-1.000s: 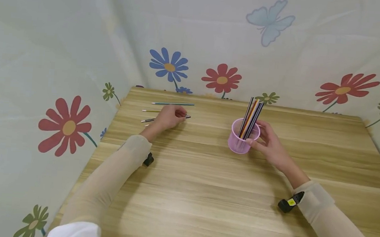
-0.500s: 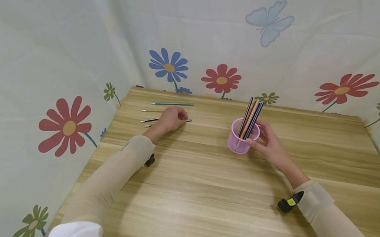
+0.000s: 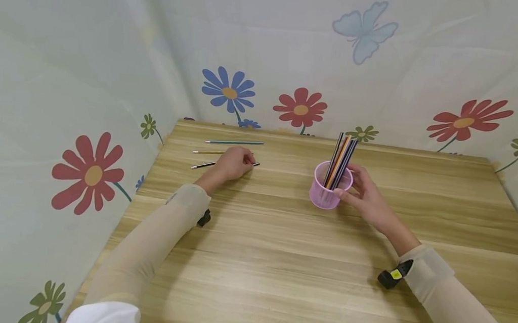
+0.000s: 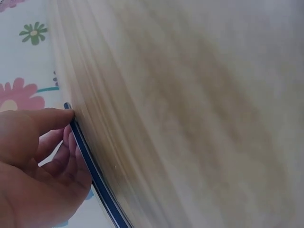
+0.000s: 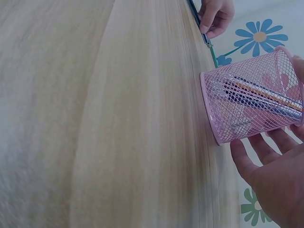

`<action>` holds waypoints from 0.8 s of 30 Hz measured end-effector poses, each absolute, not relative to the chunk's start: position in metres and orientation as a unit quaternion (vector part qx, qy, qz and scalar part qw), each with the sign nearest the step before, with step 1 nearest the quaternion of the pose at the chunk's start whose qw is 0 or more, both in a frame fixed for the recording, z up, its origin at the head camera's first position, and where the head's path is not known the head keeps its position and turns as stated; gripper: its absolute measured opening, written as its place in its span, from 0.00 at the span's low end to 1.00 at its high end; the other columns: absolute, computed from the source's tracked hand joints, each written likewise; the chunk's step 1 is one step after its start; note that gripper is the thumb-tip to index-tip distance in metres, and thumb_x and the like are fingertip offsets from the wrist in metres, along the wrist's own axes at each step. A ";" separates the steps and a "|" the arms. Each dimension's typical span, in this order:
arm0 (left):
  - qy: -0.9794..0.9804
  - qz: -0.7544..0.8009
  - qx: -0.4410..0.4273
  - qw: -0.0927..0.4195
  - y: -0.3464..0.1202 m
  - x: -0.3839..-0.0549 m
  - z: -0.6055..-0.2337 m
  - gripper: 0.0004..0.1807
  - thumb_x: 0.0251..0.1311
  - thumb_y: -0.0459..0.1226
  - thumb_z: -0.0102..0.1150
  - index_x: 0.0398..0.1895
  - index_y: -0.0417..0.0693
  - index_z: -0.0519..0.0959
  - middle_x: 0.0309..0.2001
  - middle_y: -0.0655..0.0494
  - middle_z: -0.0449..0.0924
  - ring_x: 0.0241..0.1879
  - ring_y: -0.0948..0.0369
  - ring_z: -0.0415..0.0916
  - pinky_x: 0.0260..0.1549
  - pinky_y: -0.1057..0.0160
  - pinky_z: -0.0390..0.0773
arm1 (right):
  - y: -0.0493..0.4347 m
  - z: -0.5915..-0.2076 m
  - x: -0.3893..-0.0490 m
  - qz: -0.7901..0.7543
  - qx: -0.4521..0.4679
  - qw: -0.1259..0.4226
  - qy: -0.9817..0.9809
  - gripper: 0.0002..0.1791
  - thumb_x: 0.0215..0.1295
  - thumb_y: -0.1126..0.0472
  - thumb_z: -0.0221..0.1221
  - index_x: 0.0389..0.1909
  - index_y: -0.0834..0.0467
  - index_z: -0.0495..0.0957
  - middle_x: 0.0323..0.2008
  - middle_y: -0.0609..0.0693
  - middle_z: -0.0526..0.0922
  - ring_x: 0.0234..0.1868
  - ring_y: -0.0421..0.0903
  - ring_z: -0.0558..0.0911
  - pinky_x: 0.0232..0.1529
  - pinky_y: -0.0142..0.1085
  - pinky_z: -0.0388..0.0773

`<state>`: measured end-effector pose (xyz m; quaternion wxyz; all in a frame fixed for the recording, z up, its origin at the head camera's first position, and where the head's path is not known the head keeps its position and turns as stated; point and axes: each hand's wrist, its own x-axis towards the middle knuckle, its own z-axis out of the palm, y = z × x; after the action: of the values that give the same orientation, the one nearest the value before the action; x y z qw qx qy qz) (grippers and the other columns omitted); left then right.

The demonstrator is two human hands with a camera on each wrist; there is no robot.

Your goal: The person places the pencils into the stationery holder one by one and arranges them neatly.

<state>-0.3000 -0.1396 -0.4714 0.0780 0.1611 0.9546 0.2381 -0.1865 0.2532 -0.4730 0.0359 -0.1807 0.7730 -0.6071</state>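
Observation:
My left hand [image 3: 233, 163] is over the pencils at the table's back left, thumb and fingers pinching a dark pencil [image 4: 92, 168] near its end. That pencil lies low along the tabletop, and the hand hides its middle in the head view. Just beyond are a yellow pencil [image 3: 207, 152] and a teal pencil [image 3: 234, 142], roughly parallel. With its thumb at the rim and fingers round the far side, my right hand [image 3: 367, 200] holds a pink mesh pen cup [image 5: 251, 95]. The cup stands upright on the table with several dark and orange pencils [image 3: 341, 160] leaning in it.
The wood-grain table [image 3: 251, 262] ends at the back and left against a pale curtain [image 3: 268, 40] printed with flowers and a butterfly. Small black cameras [image 3: 388, 279] are strapped at both wrists.
My left hand has shifted slightly towards me, and the dark pencil's tip has dropped with it. A short pencil end seen below the black one no longer shows. My right hand keeps still.

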 end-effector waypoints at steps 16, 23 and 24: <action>0.908 0.363 0.178 0.110 -0.137 -0.287 -0.437 0.16 0.79 0.39 0.54 0.62 0.44 0.82 0.56 0.49 0.82 0.54 0.51 0.80 0.49 0.52 0.81 | 0.253 -0.471 -0.187 -0.608 -0.179 0.036 0.773 0.40 0.74 0.68 0.65 0.80 0.60 0.56 0.75 0.65 0.67 0.76 0.63 0.66 0.63 0.28 0.74; 0.874 0.428 0.194 0.124 -0.125 -0.281 -0.418 0.17 0.77 0.40 0.59 0.62 0.42 0.81 0.53 0.48 0.82 0.49 0.54 0.84 0.46 0.53 0.86 | 0.253 -0.473 -0.188 -0.612 -0.187 0.031 0.768 0.39 0.74 0.69 0.65 0.79 0.60 0.56 0.75 0.64 0.68 0.76 0.63 0.66 0.63 0.28 0.75; 0.869 0.435 0.199 0.128 -0.121 -0.279 -0.415 0.17 0.77 0.40 0.59 0.61 0.41 0.80 0.52 0.48 0.82 0.48 0.54 0.84 0.46 0.52 0.86 | 0.253 -0.473 -0.188 -0.613 -0.185 0.032 0.767 0.39 0.73 0.69 0.65 0.79 0.60 0.56 0.75 0.64 0.68 0.76 0.63 0.67 0.63 0.28 0.75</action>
<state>-0.2786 -0.1213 -0.4150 0.1281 0.1987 0.8687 0.4353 -0.1877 0.2534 -0.4734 0.0317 -0.1849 0.7673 -0.6132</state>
